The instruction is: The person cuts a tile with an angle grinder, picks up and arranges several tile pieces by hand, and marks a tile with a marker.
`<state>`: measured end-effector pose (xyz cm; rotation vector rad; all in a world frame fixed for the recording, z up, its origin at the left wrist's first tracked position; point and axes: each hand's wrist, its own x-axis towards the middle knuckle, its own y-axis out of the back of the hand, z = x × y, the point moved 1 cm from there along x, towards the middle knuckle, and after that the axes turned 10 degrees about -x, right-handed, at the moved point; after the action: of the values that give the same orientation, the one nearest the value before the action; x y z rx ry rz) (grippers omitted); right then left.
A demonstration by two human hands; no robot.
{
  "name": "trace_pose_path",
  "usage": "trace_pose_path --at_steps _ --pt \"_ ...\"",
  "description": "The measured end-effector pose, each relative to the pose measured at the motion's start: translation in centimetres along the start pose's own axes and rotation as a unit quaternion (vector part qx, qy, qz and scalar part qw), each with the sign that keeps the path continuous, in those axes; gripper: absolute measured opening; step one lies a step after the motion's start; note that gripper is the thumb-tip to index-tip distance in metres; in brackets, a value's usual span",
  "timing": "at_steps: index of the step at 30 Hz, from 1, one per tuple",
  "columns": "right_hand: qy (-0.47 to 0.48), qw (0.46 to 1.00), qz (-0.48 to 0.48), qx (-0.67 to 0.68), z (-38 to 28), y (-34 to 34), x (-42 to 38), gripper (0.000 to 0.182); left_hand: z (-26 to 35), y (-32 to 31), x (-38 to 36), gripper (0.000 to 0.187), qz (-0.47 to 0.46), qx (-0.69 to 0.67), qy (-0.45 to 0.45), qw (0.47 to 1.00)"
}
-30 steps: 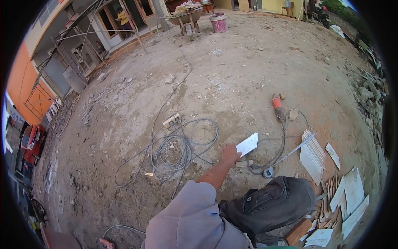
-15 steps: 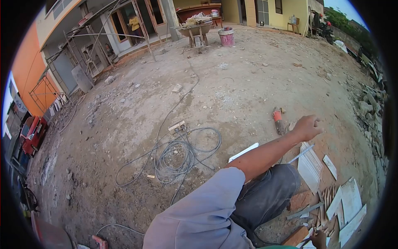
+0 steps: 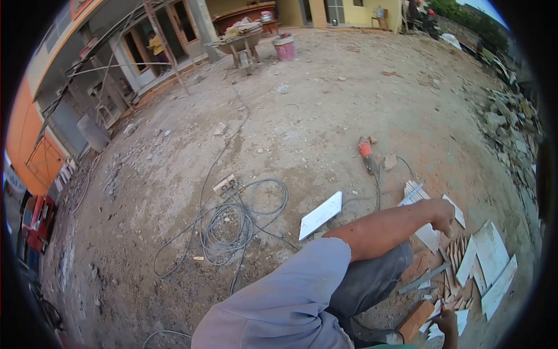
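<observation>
My left hand (image 3: 442, 216) reaches over the right side, above white tile pieces (image 3: 429, 237); its fingers point down, slightly apart, with nothing visible in them. At the bottom right, my right hand (image 3: 446, 321) is closed beside thin tile strips (image 3: 459, 303); what it grips is too small to make out. Larger white tile pieces (image 3: 491, 250) lie just right of the strips. A grey flat bar (image 3: 424, 278) rests near a reddish brick (image 3: 415, 320). A white rectangular tile (image 3: 321, 216) sits left of my left forearm.
A red and grey power tool (image 3: 367, 155) lies ahead on the dirt. Coiled cable (image 3: 232, 227) and a socket block (image 3: 224, 184) are left of centre. Farther off stand a wheelbarrow (image 3: 238, 42), a pink bucket (image 3: 285, 49) and a person in yellow (image 3: 156, 46). Rubble (image 3: 511, 128) lines the right edge.
My left hand has come down and back from beside the power tool to the tile pieces. The view has shifted, and the rectangular tile now shows more fully.
</observation>
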<state>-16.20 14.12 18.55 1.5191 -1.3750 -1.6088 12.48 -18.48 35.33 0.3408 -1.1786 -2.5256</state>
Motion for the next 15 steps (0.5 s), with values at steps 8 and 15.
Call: trace_pose_path --at_steps 8,15 --pt "-0.181 0.971 0.157 0.015 -3.1 4.9 -3.2 0.037 3.9 1.1 -2.4 0.026 -0.083 -0.163 -0.066 0.981" --pt "-0.215 0.968 0.113 0.060 -2.7 6.8 -4.4 0.051 14.7 0.8 -7.0 0.037 -0.165 -0.492 -0.214 0.828"
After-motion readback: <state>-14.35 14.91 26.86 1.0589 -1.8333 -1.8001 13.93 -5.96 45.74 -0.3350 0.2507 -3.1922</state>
